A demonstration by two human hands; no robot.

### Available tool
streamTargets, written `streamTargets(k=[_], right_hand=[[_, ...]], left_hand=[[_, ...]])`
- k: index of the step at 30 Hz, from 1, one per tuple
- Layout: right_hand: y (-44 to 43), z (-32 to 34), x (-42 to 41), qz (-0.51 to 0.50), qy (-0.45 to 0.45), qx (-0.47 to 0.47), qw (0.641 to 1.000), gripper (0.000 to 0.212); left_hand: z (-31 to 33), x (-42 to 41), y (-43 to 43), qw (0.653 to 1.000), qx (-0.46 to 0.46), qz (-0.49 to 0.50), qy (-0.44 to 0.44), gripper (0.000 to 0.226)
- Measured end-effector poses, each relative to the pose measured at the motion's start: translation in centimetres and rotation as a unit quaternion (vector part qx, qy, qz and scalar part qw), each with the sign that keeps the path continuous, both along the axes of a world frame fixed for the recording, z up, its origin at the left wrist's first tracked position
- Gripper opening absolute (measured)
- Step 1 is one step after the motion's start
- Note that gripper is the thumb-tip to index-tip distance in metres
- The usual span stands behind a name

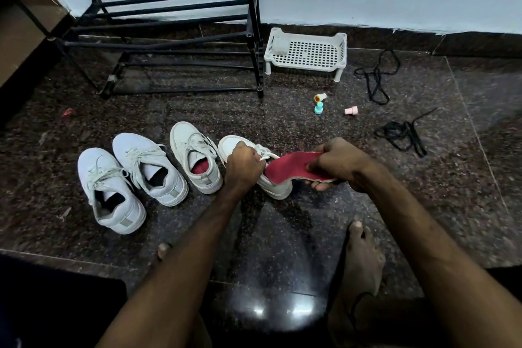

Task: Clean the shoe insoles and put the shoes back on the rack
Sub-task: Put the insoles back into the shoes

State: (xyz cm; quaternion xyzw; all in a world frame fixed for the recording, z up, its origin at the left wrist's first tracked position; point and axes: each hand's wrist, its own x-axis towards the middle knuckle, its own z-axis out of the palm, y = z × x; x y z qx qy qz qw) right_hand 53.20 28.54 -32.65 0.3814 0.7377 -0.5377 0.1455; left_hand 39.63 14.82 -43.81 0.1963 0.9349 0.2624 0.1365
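Note:
Several white sneakers stand in a row on the dark floor. My left hand (pixel 243 165) grips the tongue and laces of the rightmost sneaker (pixel 275 188). My right hand (pixel 337 162) pinches a red insole (pixel 288 165), whose front end lies at that sneaker's opening. The sneaker to its left (pixel 195 157) shows a red insole inside. Two more white sneakers (pixel 148 168) (pixel 108 191) stand further left with dark interiors. The black shoe rack (pixel 169 25) stands empty at the back left.
A small white plastic basket stand (pixel 306 52) sits beside the rack. Three small coloured caps (pixel 320 104) and two bundles of black laces (pixel 375 76) (pixel 402 133) lie on the floor to the right. My bare foot (pixel 363 257) rests near the bottom.

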Motion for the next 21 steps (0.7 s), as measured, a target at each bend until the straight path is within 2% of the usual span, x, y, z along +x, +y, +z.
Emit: streamTargets(k=[4,7,9,11,16,21], right_hand=[[0.0,-0.9,0.2,0.024,-0.043,0.016,0.999,0.016],[1.0,-1.7,0.3,0.081,-0.082,0.082,0.990,0.017],[1.3,-2.6,0.1,0.096,-0.099,0.067,0.988,0.019],[0.8,-3.5,-0.4,0.095,-0.097,0.056,0.989,0.018],[-1.1,-5.5,-2.0,0.078,-0.087,0.168,0.979,0.023],[-2.3,-6.0,-2.9,0.065,-0.095,0.217,0.969,0.026]], left_hand=[[-0.2,0.1,-0.1,1.000,-0.006,-0.014,0.010,0.009],[-0.2,0.2,-0.1,1.000,-0.009,-0.023,0.015,0.012],[-0.1,0.3,-0.1,0.999,-0.018,-0.037,0.023,0.015],[-0.2,0.5,-0.3,0.998,-0.027,-0.052,0.036,0.019],[-0.5,0.6,-0.5,0.996,-0.041,-0.069,0.039,0.019],[-0.5,0.6,-0.7,0.997,-0.041,-0.061,0.024,0.018]])
